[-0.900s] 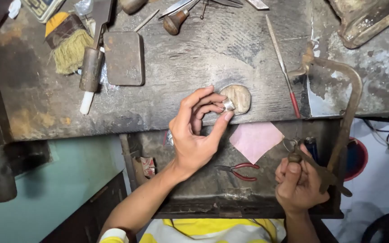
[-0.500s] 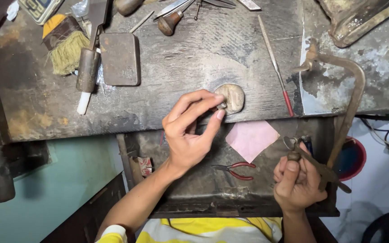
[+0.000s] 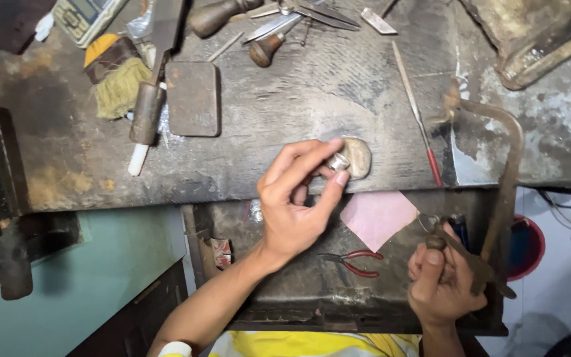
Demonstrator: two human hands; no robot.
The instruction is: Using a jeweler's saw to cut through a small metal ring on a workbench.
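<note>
Silver-coloured metal, a small ring-like piece (image 3: 337, 161), is pinched between the thumb and fingertips of the left hand (image 3: 297, 201) and pressed against a rounded wooden peg (image 3: 358, 157) at the front edge of the tabletop (image 3: 299, 112). The grip of the left hand is closed on the piece; the right hand (image 3: 443, 285) is closed around the handle of a rusty saw frame (image 3: 500, 192), held low beside the drawer tray (image 3: 285, 297). A slip may be judged the main risk: the piece is small, smooth and held only by fingertips, so it could be dropped into the tray or onto the floor beyond. The fingers could also be nicked if the saw were brought close, since they lie right against the piece. The tabletop is dark, scarred wood with a rough, scored surface. A square of pink paper (image 3: 378, 217) and red-handled pliers (image 3: 357, 261) lie in the tray below. Farther out, a thin file with a red handle (image 3: 418, 116) lies near the peg, a flat rectangular brown block (image 3: 193, 99) rests to the left, and a bristly yellow brush (image 3: 117, 82) lies beside it. Wooden-handled tools (image 3: 232, 16) are scattered along the far edge.
</note>
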